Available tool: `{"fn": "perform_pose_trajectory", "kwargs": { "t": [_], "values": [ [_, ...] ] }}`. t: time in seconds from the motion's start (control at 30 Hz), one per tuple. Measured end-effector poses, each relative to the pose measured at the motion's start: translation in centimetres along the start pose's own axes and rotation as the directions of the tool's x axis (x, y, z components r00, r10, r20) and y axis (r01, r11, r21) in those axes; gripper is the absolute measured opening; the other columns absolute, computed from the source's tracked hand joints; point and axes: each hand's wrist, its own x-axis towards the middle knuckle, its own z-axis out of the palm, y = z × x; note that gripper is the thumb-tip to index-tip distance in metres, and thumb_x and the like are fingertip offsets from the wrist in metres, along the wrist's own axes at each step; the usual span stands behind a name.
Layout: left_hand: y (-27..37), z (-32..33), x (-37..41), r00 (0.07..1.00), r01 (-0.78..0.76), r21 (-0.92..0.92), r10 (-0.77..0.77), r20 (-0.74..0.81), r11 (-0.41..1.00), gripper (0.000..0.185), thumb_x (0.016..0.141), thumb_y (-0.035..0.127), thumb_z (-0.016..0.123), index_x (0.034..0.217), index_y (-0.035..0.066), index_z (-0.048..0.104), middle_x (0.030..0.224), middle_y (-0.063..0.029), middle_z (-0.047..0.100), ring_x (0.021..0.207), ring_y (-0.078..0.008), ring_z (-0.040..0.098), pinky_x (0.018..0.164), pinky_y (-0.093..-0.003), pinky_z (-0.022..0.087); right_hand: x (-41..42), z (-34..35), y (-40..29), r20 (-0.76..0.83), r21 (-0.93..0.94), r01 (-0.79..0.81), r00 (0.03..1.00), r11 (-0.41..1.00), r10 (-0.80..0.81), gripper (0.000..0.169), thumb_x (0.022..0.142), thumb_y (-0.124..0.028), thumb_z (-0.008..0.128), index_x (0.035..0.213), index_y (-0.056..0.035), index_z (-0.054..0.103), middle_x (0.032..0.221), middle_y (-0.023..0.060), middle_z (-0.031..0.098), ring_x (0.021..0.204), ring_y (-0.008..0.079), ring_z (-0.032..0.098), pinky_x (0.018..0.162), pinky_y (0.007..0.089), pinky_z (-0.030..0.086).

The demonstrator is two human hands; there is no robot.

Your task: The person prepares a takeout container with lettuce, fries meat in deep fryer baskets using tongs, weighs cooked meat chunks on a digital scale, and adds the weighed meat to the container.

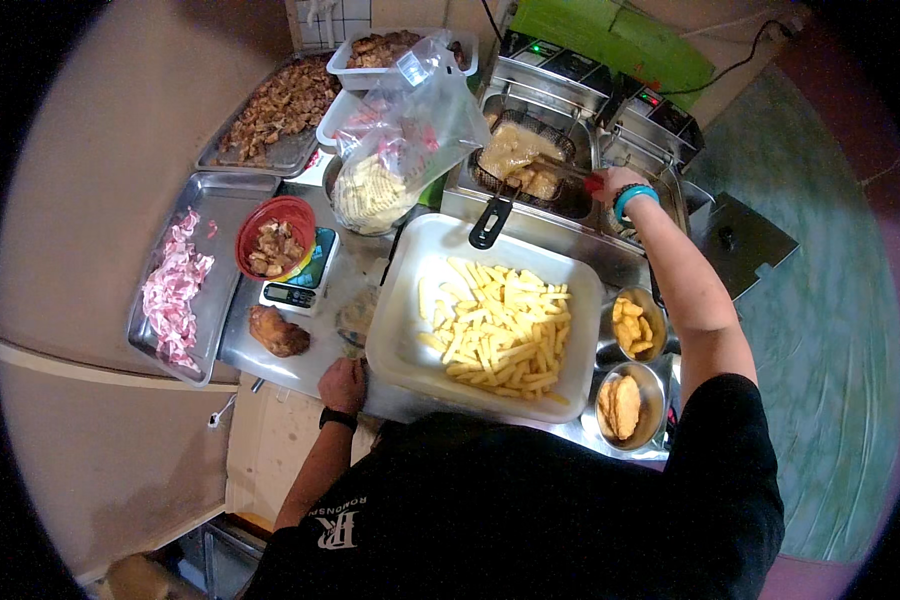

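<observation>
My right hand (pixel 621 187) grips a long utensil (pixel 562 166), apparently tongs, with red near the grip. Its far end reaches into a black wire fry basket (pixel 562 135) where pieces of food (pixel 529 180) sit in bubbling, foamy oil. The basket's black handle (pixel 491 223) points towards me over the rim of a white plastic tub (pixel 394 330) of pale French fries (pixel 502 322). My left hand (pixel 343 385) rests at the steel table's front edge, left of the tub. Its fingers are curled and partly hidden. A browned piece of meat (pixel 279 331) lies just beyond it.
A red bowl of meat pieces (pixel 274 244) sits on a digital scale (pixel 300 289). Trays of raw sliced meat (pixel 176 292) and cooked meat (pixel 281 109) stand left. A plastic bag (pixel 412 127) covers pale waffle-cut food (pixel 371 191). Steel bowls (pixel 656 311) hold fried pieces. A second fryer (pixel 634 154) adjoins.
</observation>
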Motion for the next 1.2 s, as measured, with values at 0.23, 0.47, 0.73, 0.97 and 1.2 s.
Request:
{"fn": "perform_pose_trajectory", "kwargs": {
  "t": [0.23, 0.47, 0.73, 0.97, 1.2],
  "values": [
    [-0.1, 0.5, 0.1, 0.999, -0.049, 0.044, 0.049, -0.015, 0.998, 0.016, 0.078, 0.019, 0.054, 0.068, 0.007, 0.049, 0.066, -0.0106, 0.053, 0.061, -0.0304, 0.053, 0.053, -0.0406, 0.043, 4.5, 2.3, 1.3, 0.07, -0.147, 0.028, 0.997, 0.989, -0.018, 0.048, 0.069, -0.047, 0.058, 0.103, -0.0128, 0.059, 0.103, 0.0136, 0.059, 0.096, 0.0296, 0.055, 0.082, 0.0359, 0.044],
    [-0.8, 1.1, 0.2, 0.999, -0.036, -0.011, 0.036, 0.004, 0.999, 0.017, 0.079, 0.021, 0.052, 0.071, 0.006, 0.051, 0.068, -0.0137, 0.054, 0.063, -0.0333, 0.053, 0.054, -0.0438, 0.042, 5.2, 3.9, -1.3, 0.062, -0.071, -0.004, 0.998, 0.997, 0.009, 0.045, 0.07, -0.042, 0.06, 0.101, -0.0092, 0.059, 0.101, 0.0139, 0.059, 0.093, 0.0287, 0.057, 0.08, 0.0362, 0.045],
    [-0.1, 0.3, 0.4, 0.997, 0.018, -0.033, -0.016, 0.07, 0.999, 0.017, 0.079, 0.02, 0.051, 0.068, 0.006, 0.05, 0.069, -0.0116, 0.054, 0.067, -0.0307, 0.054, 0.059, -0.0416, 0.044, -2.6, -7.0, 4.6, 0.219, 0.048, 0.175, 0.959, 0.983, -0.181, 0.066, 0.06, -0.034, 0.07, 0.118, -0.0108, 0.049, 0.096, 0.0097, 0.062, 0.077, 0.0211, 0.06, 0.068, 0.0335, 0.048],
    [-0.7, 0.1, -0.5, 1.0, -0.001, -0.083, 0.001, -0.008, 0.997, 0.017, 0.078, 0.022, 0.052, 0.069, 0.007, 0.05, 0.068, -0.0103, 0.054, 0.065, -0.0293, 0.054, 0.057, -0.0404, 0.045, -0.7, -2.2, 0.7, -0.011, -0.289, 0.098, 0.994, 0.952, -0.105, 0.044, 0.066, -0.034, 0.063, 0.106, -0.0162, 0.057, 0.099, 0.0141, 0.059, 0.092, 0.0291, 0.056, 0.079, 0.0404, 0.045],
    [-0.2, 1.5, 0.8, 0.998, -0.041, -0.041, 0.043, 0.049, 0.998, 0.018, 0.078, 0.022, 0.051, 0.068, 0.007, 0.052, 0.067, -0.0102, 0.054, 0.065, -0.0294, 0.055, 0.057, -0.0404, 0.045, 7.9, 3.8, 8.4, -0.02, 0.029, 0.042, 0.999, 0.999, -0.041, 0.045, 0.069, -0.039, 0.061, 0.098, -0.006, 0.06, 0.097, 0.0155, 0.06, 0.091, 0.0309, 0.056, 0.074, 0.0369, 0.045]
  ]
}}
